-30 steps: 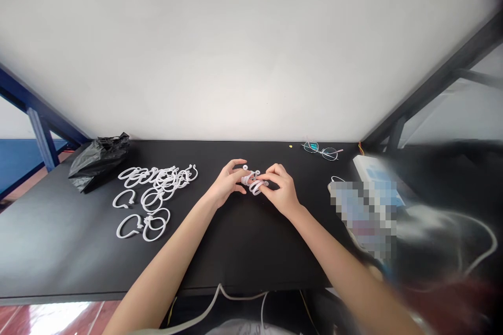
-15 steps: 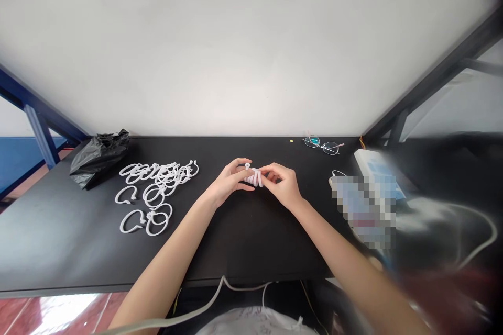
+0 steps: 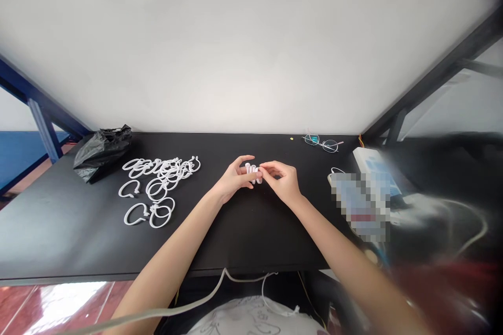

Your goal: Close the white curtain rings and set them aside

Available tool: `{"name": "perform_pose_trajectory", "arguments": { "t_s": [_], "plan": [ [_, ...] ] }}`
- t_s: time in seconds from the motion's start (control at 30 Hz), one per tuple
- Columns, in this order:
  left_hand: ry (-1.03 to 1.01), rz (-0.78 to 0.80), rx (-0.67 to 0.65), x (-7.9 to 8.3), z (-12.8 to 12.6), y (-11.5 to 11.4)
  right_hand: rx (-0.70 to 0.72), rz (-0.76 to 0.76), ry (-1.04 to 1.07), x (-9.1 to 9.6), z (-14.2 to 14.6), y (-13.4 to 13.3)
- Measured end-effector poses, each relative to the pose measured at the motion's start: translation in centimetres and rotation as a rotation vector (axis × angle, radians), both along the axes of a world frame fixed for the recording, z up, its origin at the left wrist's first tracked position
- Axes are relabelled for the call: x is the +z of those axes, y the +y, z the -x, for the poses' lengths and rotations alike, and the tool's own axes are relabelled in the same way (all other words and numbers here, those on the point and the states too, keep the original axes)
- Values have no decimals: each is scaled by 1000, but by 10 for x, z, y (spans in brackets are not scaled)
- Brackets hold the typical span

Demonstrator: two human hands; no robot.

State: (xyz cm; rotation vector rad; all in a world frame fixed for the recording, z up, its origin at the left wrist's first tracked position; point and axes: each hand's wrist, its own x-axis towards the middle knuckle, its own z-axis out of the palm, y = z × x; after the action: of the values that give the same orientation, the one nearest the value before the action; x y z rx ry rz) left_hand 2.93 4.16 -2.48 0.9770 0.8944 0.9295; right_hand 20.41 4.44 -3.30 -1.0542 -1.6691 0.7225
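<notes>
Above the middle of the black table, my left hand (image 3: 232, 180) is closed round a row of white plastic shower curtain rings (image 3: 253, 172). Its thumb lies across them and partly hides them. My right hand (image 3: 283, 181) pinches with thumb and index finger at the right end of the same row, on a ring. How many rings sit between the fingers I cannot tell. Further left, several more white shower curtain rings (image 3: 157, 194) lie in a loose pile, a few of them apart with their ends unfastened.
A crumpled black plastic bag (image 3: 102, 154) lies at the back left of the table (image 3: 236, 241). Eyeglasses (image 3: 329, 146) rest at the back right. A blurred-out phone-like object (image 3: 359, 207), a white and blue box (image 3: 375, 167) and cables stand on the right. A white cord (image 3: 188, 303) hangs before the front edge.
My left thumb has come across the rings, and the row is turned and more covered by my fingers. The right hand stays at its end. The view has shifted slightly.
</notes>
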Motion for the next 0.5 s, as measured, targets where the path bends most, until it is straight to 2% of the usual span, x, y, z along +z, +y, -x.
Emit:
{"name": "perform_pose_trajectory", "arguments": {
  "t_s": [0.1, 0.17, 0.23, 0.37, 0.5],
  "plan": [
    [-22, -73, 76, 0, -2, 1, -47, 64, 65, 2, 2, -2],
    [-20, -155, 159, 0, -5, 0, -75, 165, 119, 5, 3, -1],
    [15, -242, 207, 0, -9, -1, -14, 322, 201, 9, 4, -1],
    [115, -364, 162, -4, -16, -7, 261, 673, 449, 15, 9, -2],
    [127, -398, 151, -4, -18, -10, 232, 801, 633, 14, 15, -6]
  ]
}}
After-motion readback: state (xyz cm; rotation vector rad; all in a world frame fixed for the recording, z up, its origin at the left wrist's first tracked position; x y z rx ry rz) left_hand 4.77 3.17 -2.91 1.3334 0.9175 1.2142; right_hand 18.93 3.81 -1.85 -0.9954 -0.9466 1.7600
